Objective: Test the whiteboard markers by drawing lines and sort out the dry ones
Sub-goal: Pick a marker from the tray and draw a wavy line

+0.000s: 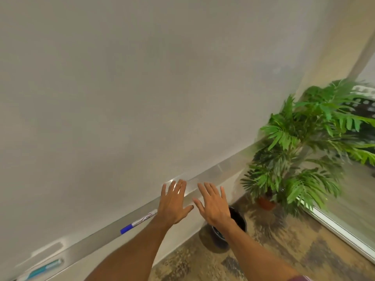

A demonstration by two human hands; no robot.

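A large blank whiteboard (125, 94) fills most of the view, with a metal tray (213, 174) running along its lower edge. A white marker with a blue cap (136, 222) lies in the tray just left of my left hand (174, 201). A teal marker (43, 269) lies in the tray at the far lower left. My left hand is spread flat, fingers straight, over the tray. My right hand (213, 203) is beside it, fingers straight and spread, holding nothing.
A black round bin (238, 220) stands on the patterned carpet (284, 250) below my right hand. A green potted plant (300, 151) fills the corner at right, next to a glass panel with a white frame (345, 230).
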